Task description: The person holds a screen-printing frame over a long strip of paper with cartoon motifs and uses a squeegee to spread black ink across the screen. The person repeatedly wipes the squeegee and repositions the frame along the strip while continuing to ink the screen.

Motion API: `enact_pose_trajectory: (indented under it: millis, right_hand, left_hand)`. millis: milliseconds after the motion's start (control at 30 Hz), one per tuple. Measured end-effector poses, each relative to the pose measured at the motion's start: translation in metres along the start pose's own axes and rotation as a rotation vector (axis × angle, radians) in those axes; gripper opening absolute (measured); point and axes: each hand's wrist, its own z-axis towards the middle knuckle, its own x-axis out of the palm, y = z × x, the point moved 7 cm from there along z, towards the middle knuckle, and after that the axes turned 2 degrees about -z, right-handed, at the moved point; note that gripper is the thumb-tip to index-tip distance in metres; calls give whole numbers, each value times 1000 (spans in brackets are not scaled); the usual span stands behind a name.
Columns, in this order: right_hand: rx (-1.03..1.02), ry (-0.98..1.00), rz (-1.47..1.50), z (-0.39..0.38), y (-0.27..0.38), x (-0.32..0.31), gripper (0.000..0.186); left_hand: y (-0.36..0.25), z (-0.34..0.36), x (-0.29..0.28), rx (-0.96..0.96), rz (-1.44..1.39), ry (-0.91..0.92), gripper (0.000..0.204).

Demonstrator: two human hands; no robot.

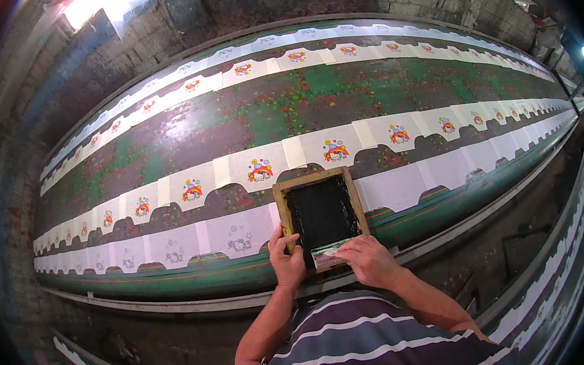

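A wooden-framed printing screen (356,201) lies tilted over the nearest row of white cut pieces (402,186), its mesh coated with black ink. My left hand (288,257) grips the frame's left side near the lower corner, fingers curled round the wood. In my right hand (370,260) is a squeegee (325,255), a pale flat strip smeared with ink, at the screen's near end. Left of the screen, a white piece (234,236) carries a grey outline cartoon print. To the right, the near-row pieces look blank.
A long green table (210,275), speckled with paint, curves across the view. Farther rows bear colourful cartoon prints (259,171) and red-orange ones (243,70). A metal rail (178,305) runs along the near edge. Another table with white pieces (552,265) stands at the lower right.
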Motion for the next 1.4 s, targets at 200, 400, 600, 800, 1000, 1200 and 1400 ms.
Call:
enact_pose_trajectory:
  millis: [200, 400, 600, 800, 1000, 1200, 1400]
  right_hand:
    - [-86, 90, -123, 15, 10, 7, 39]
    - [-100, 298, -263, 32, 7, 24, 33]
    - [1, 637, -122, 73, -33, 23, 34]
    - [68, 470, -135, 139, -67, 17, 34]
    - [139, 355, -204, 180, -98, 27, 38]
    - [132, 294, -233, 176, -92, 30, 41]
    - [86, 341, -236, 135, -67, 38, 43]
  left_hand:
    - [4, 0, 0, -23, -62, 8, 35]
    - [8, 1, -1, -28, -58, 8, 36]
    - [10, 0, -1, 10, -69, 8, 34]
    - [26, 3, -4, -110, -127, 11, 26]
    - [28, 10, -8, -130, -160, 60, 34]
    - [29, 13, -8, -183, -174, 107, 38]
    - [33, 14, -7, -209, -198, 128, 40]
